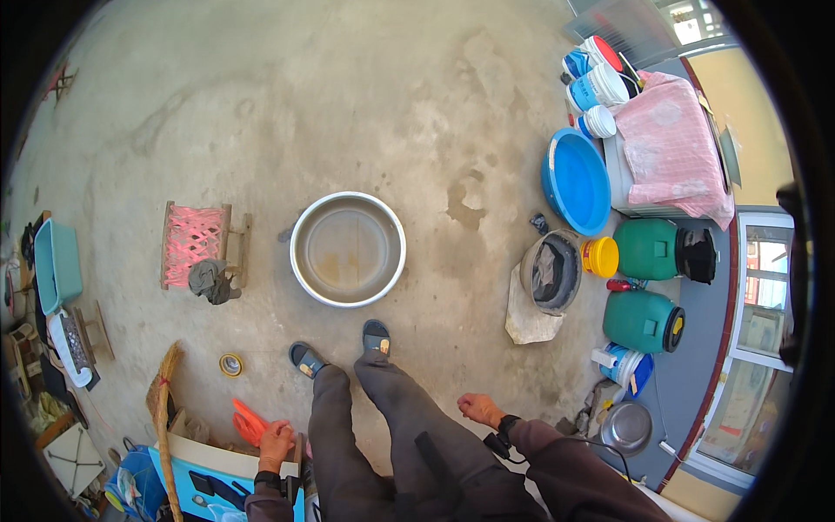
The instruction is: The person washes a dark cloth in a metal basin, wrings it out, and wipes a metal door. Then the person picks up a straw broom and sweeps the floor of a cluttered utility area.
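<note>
At the lower left, my left hand [277,440] has its fingers curled beside orange rubber gloves [248,421]. The hand overlaps their edge, so whether it grips them is hidden. My right hand [481,410] hangs over the floor to the right of my legs, fingers loosely closed, with nothing visible in it. Before my sandalled feet stands a large round metal basin [348,249], with a little brownish liquid or staining at its bottom. The blue-topped cabinet [189,479] near my left hand carries a dark phone-like object and other small items.
A pink-strapped stool [194,245] bears a grey cloth [210,279]. A straw broom [163,417] and a tape roll [230,365] lie nearby. On the right stand a blue tub [579,183], a dark basin [554,271] on a stone slab, a yellow bucket [600,256] and green drums [644,321].
</note>
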Demonstrator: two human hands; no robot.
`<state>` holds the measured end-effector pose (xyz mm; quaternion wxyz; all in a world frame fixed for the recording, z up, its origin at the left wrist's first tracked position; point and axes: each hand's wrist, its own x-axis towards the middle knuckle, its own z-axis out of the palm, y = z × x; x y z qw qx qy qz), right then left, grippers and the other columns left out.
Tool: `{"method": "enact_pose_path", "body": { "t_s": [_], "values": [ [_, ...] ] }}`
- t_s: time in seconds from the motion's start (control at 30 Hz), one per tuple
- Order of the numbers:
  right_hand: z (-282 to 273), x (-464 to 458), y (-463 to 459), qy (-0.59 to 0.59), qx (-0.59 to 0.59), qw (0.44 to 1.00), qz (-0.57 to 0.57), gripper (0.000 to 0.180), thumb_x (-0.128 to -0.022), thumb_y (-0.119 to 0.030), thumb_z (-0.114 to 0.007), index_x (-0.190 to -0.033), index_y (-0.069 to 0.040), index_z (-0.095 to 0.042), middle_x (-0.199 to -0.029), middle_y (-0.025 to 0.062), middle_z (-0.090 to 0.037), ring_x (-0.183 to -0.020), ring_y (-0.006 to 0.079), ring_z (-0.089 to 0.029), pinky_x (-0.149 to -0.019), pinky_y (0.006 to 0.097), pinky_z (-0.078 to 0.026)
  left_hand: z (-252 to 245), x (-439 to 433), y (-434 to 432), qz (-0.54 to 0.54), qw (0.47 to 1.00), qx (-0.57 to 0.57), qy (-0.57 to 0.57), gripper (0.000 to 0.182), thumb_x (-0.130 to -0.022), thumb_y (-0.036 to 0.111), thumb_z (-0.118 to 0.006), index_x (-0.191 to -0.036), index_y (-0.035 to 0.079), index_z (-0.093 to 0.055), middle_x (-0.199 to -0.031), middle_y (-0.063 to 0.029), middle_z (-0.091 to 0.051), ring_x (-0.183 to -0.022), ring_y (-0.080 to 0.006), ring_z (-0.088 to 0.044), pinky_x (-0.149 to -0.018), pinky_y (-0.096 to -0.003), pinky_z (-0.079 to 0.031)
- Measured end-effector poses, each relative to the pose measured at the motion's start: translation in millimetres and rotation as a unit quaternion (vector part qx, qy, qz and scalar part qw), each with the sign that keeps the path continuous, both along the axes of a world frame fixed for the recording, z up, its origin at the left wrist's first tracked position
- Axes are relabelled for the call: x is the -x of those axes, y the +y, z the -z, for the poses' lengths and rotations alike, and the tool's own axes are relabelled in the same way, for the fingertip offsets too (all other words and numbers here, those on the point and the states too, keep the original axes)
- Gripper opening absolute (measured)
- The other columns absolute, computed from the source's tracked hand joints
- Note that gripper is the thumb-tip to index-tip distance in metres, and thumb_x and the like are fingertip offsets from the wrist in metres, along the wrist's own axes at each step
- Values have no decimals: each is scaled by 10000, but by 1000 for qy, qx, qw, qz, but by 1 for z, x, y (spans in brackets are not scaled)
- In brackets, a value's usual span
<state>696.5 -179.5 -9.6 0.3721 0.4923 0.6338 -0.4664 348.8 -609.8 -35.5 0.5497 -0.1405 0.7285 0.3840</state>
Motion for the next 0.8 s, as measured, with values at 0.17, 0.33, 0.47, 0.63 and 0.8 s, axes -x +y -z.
{"method": "enact_pose_path", "body": {
  "t_s": [0.17,0.33,0.47,0.63,0.8],
  "values": [
    [1,1,-4,16,-35,998,-54,287,-837,-291,-525,-980,-89,-672,-875,146,-697,-863,309,-670,-792,377,-519,9,-2,-12,-12,1000,-9,-14,296,-923,170,-584,-1177,19,-590,-884,-32,-630,-736,-110,-610,-604,-247,-525],
    [-5,25,-18,4,-6,998,-56,296,-844,-293,-523,-989,-83,-673,-861,128,-704,-849,291,-680,-795,368,-522,3,16,-15,47,999,-13,4,302,-923,168,-581,-1179,8,-591,-871,-37,-630,-739,-111,-612,-602,-252,-529],
    [-14,45,-30,-18,-10,1000,13,312,-855,-292,-528,-1020,-69,-671,-858,114,-712,-835,274,-690,-799,359,-523,7,47,-20,6,1000,1,-11,287,-922,162,-579,-1164,8,-600,-864,-37,-630,-738,-118,-614,-602,-258,-534],
    [-25,26,-39,-16,3,998,60,367,-869,-335,-563,-1089,-58,-660,-932,138,-713,-901,264,-684,-829,355,-512,21,95,-29,22,998,44,-36,263,-920,155,-575,-1138,12,-613,-872,-38,-636,-723,-123,-617,-582,-268,-530],
    [-30,-30,-43,26,4,995,100,393,-879,-323,-604,-1144,-34,-633,-1052,179,-694,-966,257,-659,-848,347,-490,16,131,14,102,994,36,-8,273,-914,177,-561,-1146,39,-598,-908,-35,-645,-738,-118,-612,-609,-271,-531]
  ]
}}
